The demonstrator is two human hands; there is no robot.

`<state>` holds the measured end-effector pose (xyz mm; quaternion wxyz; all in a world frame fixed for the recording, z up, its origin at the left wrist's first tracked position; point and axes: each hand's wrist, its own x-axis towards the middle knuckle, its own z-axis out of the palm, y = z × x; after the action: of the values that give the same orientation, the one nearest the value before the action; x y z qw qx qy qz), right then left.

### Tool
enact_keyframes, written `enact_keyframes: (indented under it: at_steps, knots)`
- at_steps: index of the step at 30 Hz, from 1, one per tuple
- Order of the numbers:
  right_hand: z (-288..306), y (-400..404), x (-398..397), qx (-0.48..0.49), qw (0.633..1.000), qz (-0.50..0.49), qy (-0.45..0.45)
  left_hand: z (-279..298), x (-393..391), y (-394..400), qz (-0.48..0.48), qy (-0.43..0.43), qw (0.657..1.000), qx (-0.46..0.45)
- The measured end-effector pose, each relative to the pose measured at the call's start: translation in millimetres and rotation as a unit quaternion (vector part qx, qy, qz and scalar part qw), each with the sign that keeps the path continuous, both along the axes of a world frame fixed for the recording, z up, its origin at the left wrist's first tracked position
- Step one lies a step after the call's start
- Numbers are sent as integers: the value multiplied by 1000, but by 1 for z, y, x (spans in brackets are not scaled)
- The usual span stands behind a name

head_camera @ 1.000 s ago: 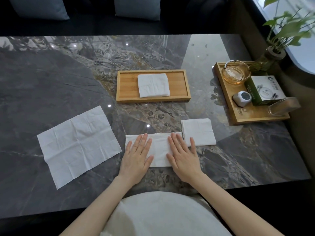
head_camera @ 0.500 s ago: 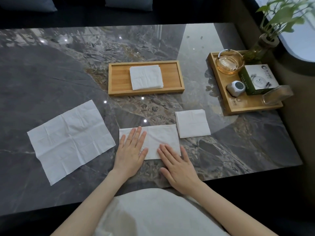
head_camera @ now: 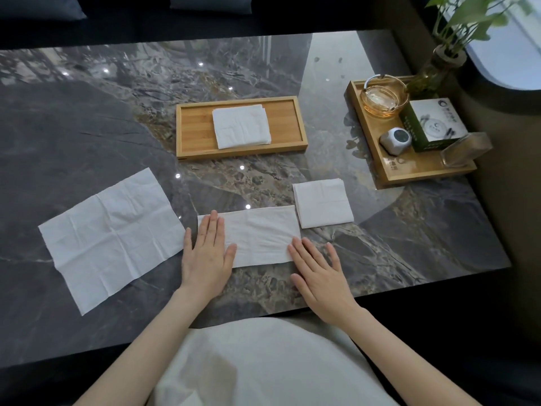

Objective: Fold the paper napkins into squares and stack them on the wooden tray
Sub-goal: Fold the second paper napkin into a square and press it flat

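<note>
A white napkin folded in half into a long strip [head_camera: 257, 235] lies on the marble table in front of me. My left hand [head_camera: 206, 253] rests flat on its left end, fingers spread. Flat beside the strip's right end lies my right hand [head_camera: 317, 266], its fingertips at the strip's lower right corner. A napkin folded square [head_camera: 322, 206] sits just right of the strip. An unfolded napkin [head_camera: 109, 232] lies to the left. The wooden tray [head_camera: 193, 127] farther back holds a stack of folded napkins [head_camera: 241, 126].
A second wooden tray [head_camera: 409, 168] at the right holds a glass ashtray [head_camera: 383, 98], a green and white box [head_camera: 433, 124], a small white cube [head_camera: 393, 140] and a clear holder. A plant in a vase [head_camera: 436, 68] stands behind it. The table's near edge is close to my body.
Both hands have slid apart along the strip from its middle, the left to its left end, the right off its right end. The camera view has tilted slightly.
</note>
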<state>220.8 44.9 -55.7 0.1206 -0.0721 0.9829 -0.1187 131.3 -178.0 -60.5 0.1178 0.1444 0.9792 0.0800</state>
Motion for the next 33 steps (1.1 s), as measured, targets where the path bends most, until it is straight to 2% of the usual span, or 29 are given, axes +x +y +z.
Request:
enact_keyframes:
  at_steps: [2,5,7,9,15,22,24,28,32,33]
  knots:
    - [1,-2,-3,-76,997,-27,11,7,-6,10,-12,4,999,46]
    - [5,-6,-9,-158,978,-98,96,25,-17,37,-69,35,987,142]
    - [6,-8,-13,-161,962,-155,157,31,-27,56,-111,46,975,186]
    - [8,-9,-18,-146,954,-197,174,34,-37,73,-139,39,971,193]
    - [7,-14,-23,-89,956,-238,147,22,-58,96,-159,24,980,118]
    - [12,-19,-30,-90,965,-227,96,22,-65,99,-119,-31,981,150]
    - [16,-16,-35,-130,962,-231,62,26,-69,96,-111,-63,980,155]
    - [29,-11,-53,-335,892,-302,-25,42,-80,83,-16,-165,948,272]
    - [45,-8,-84,-484,787,-371,-95,62,-93,64,31,-171,923,344]
    - [49,-7,-93,-500,772,-374,-119,67,-97,59,38,-165,919,357]
